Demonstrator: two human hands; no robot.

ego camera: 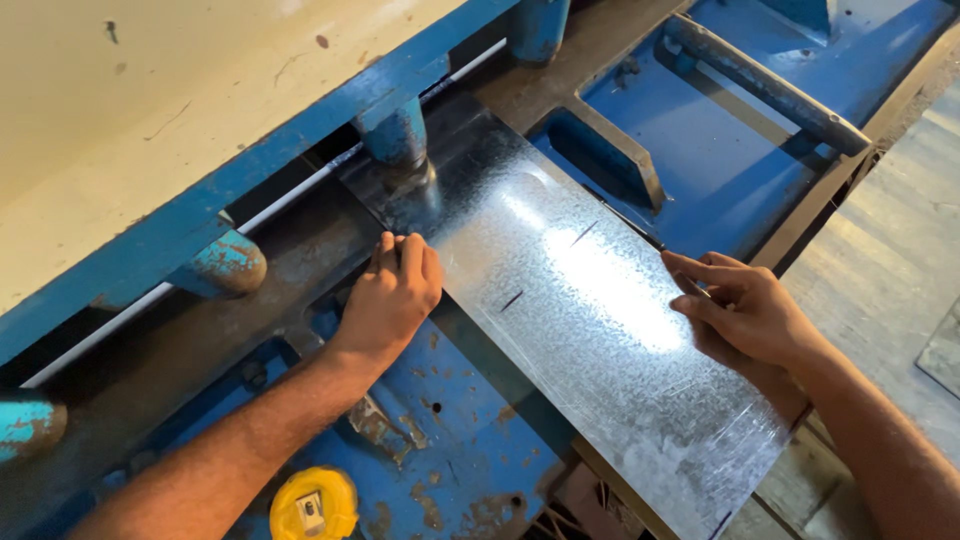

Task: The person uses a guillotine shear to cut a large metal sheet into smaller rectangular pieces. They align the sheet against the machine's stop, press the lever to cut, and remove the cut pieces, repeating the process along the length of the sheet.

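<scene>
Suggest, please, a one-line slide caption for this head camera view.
Left hand and right hand steady a galvanized metal sheet on a blue shearing machine, yellow tape measure nearby.

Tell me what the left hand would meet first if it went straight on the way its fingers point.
The left hand points up the galvanized sheet toward the blue hold-down cylinder. That cylinder's foot would likely come first, though depth is unclear.
</scene>
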